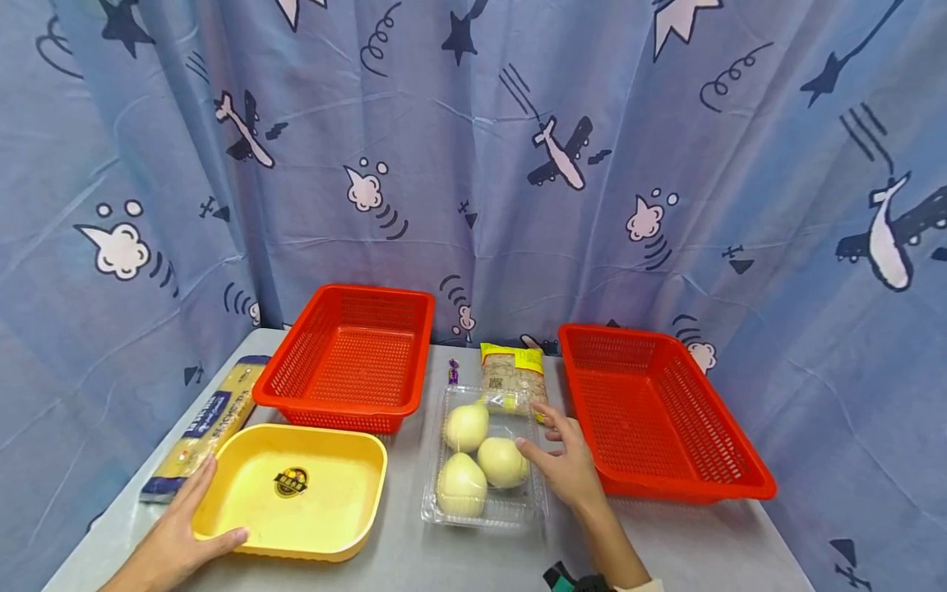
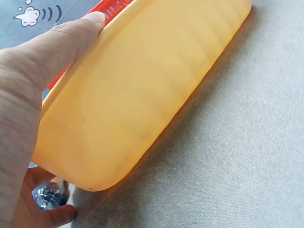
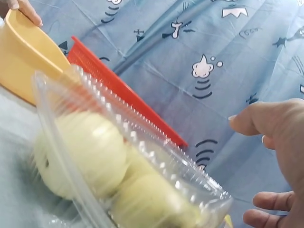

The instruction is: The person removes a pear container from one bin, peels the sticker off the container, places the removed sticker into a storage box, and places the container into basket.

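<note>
Yellow tub rim point(image 1: 318, 430), clear box point(image 1: 473, 520) apart

You can't see all of the long packet point(image 1: 222, 403), since the left red basket's point(image 1: 366, 362) rim overlaps it, and the purple-wrapped sweet point(image 1: 454, 372) is too small to read. Past your left fingers point(image 2: 52, 217), too little shows to identify a dark shiny thing point(image 2: 50, 195); above, the frame crops the yellow tray point(image 2: 123, 95). Your right wrist view blurs the pale fruits point(image 3: 90, 152), its bottom edge cuts their clear box point(image 3: 61, 123), and its right edge crops your right hand point(image 3: 290, 147).
</note>
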The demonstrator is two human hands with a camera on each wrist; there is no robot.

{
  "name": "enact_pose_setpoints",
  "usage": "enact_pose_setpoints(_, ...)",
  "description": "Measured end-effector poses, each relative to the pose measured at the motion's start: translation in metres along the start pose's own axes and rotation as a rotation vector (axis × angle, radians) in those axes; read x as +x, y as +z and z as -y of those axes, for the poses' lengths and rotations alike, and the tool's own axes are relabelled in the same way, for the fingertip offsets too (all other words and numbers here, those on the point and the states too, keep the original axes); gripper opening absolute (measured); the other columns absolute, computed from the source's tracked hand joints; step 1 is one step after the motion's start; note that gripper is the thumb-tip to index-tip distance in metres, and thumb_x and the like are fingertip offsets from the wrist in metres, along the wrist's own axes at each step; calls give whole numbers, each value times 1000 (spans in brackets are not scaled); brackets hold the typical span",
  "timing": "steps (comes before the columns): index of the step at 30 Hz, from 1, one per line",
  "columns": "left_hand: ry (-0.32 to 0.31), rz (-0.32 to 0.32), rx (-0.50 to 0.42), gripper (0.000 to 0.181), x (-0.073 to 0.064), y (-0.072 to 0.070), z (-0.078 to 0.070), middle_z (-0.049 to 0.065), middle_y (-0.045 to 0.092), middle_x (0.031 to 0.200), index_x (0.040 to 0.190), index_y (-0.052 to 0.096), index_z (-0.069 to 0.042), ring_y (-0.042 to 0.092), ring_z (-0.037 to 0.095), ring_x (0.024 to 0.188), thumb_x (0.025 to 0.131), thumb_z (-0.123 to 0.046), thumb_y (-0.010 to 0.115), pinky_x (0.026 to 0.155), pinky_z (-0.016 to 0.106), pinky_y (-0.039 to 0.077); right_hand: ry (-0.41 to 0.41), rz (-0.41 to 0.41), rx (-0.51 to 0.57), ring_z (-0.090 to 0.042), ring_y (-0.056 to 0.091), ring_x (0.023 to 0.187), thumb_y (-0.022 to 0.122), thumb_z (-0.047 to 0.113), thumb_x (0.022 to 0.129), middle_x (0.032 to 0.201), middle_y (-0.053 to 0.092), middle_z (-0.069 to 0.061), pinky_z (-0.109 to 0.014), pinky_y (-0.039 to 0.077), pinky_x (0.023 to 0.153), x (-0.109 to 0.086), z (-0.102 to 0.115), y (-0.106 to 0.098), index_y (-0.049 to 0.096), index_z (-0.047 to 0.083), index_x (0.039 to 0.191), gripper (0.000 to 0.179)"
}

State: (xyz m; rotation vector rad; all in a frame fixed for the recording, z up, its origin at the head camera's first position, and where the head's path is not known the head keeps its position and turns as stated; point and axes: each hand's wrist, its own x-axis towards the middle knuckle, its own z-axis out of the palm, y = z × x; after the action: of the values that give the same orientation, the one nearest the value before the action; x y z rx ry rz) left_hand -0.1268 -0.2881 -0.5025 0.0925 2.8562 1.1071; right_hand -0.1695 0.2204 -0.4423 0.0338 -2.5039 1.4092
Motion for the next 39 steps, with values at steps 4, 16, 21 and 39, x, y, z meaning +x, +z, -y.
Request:
enact_pose_setpoints(4,29,-20,-3,115,-1,1,0,30,-3,155,153,-5,-2,11,60,131,81,-42,75,93,76,17,19,27,8,-32,47,107,79,25,81,125,48,-13,-40,45,76,4,-8,2,54,21,138,62)
enact_pose_setpoints(16,24,-17,-13,115,-1,2,-1,29,-3,155,153,-6,-3,11,60,131,81,-42,75,92,77,17,78,134,64,-42,45,112,77,29,82,134,42,-22,-44,48,75,15,-31,6,49,18,142,67)
enact_pose_setpoints(21,1,-6,-6,116,0,1,-1,30,-4,155,153,-7,-4,11,60,131,81,-44,75,92,77,17,92,153,92,-41,47,109,77,27,82,132,43,-23,-46,48,76,17,-38,8,50,18,141,66)
enact_pose_setpoints(39,50,-39,42,114,-2,-3,-3,32,3,153,153,-2,0,18,61,128,81,-42,76,91,76,20,121,223,96,-26,47,82,79,27,79,91,52,-13,-34,39,64,20,-49,15,58,20,131,57)
